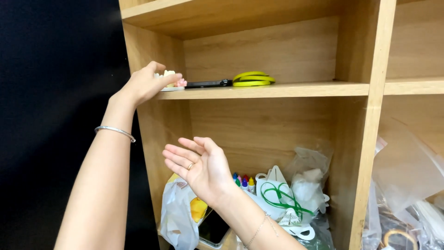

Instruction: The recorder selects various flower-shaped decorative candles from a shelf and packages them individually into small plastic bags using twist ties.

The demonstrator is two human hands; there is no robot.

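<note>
My left hand point(147, 82) reaches up to the left end of a wooden shelf point(277, 90) and grips a small white dish point(169, 84) with a cream and a pink piece on it, resting on the shelf edge. A silver bangle sits on that wrist. My right hand point(200, 166) hangs lower, in front of the compartment below, palm up with fingers spread and nothing in it. It wears a ring and a thin bracelet.
A black flat device point(208, 84) and a yellow-green coiled band point(253, 78) lie on the same shelf. Below stand plastic bags point(178, 215), small paint bottles point(244, 182), and white shapes with green cord point(280, 196). Clear bags point(407, 185) fill the right compartment. A dark wall lies left.
</note>
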